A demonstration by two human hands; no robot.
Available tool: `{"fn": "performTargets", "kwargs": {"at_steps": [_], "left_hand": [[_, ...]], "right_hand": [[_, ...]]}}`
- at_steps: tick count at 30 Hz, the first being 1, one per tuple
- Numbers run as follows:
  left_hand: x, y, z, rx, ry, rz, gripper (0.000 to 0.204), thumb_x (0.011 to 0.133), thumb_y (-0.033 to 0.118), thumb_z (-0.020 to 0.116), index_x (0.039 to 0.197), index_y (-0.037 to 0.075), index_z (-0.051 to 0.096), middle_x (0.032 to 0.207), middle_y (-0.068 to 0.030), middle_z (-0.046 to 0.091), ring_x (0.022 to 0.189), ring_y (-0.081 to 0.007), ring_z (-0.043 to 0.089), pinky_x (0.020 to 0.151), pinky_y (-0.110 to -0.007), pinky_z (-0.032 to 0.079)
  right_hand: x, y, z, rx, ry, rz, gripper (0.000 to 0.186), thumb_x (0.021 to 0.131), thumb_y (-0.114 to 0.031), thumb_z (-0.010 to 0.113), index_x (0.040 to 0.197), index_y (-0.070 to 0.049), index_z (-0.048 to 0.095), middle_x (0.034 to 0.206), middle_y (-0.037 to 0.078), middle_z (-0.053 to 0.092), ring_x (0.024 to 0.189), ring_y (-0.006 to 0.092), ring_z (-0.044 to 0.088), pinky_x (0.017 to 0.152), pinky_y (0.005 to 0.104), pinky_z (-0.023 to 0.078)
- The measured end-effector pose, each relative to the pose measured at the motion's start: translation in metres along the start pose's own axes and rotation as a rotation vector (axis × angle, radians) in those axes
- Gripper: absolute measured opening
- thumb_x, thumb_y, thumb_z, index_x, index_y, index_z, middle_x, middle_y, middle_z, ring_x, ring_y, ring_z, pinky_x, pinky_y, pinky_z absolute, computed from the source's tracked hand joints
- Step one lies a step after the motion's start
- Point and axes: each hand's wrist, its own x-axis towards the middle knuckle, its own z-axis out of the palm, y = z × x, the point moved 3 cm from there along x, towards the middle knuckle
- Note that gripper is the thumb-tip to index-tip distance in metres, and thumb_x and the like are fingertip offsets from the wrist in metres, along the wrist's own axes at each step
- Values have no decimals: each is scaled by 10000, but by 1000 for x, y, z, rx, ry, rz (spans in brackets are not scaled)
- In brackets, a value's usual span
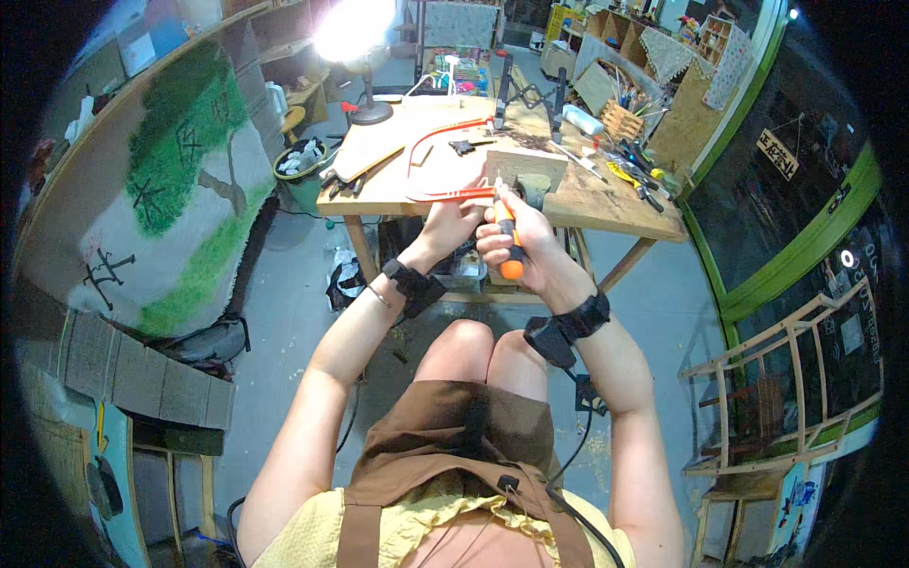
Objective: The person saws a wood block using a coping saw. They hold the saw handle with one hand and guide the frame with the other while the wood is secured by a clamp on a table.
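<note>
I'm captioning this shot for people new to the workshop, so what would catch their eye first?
Probably the glaring white lamp at the table's far left, then the big painted green tree on the pale hanging along the left side. Near the middle, at the near edge of the wooden table, the right hand grips an orange-and-black handle beside a red U-shaped frame.

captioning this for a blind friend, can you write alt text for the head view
A person's right hand grips the orange-and-black handle of a red-framed saw at a cluttered wooden table, with the left hand close by. A lit lamp stands toward the table's far left.
</note>
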Motion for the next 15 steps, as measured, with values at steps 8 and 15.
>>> {"fn": "performTargets", "kwargs": {"at_steps": [8, 15], "left_hand": [[3, -12, -25, -198, -7, 60, 617, 776, -30, 457, 1337, 58, 218, 1360, -129, 262, 1182, -214, 378, 925, -318, 368], [10, -27, -50, -235, -123, -43, 604, 792, 25, 433, 1346, 69, 197, 1349, -116, 290, 1166, -221, 398, 938, -349, 359]], "right_hand": [[-20, 2, 0, 10, 17, 70, 318, 883, -417, 394, 778, -117, 397, 578, 13, 384, 453, 98, 367, 390, 216, 307], [-20, 2, -23, -93, -140, 149, 271, 898, -361, 373, 909, -92, 398, 674, 68, 485, 574, 195, 527, 533, 345, 475]]}}
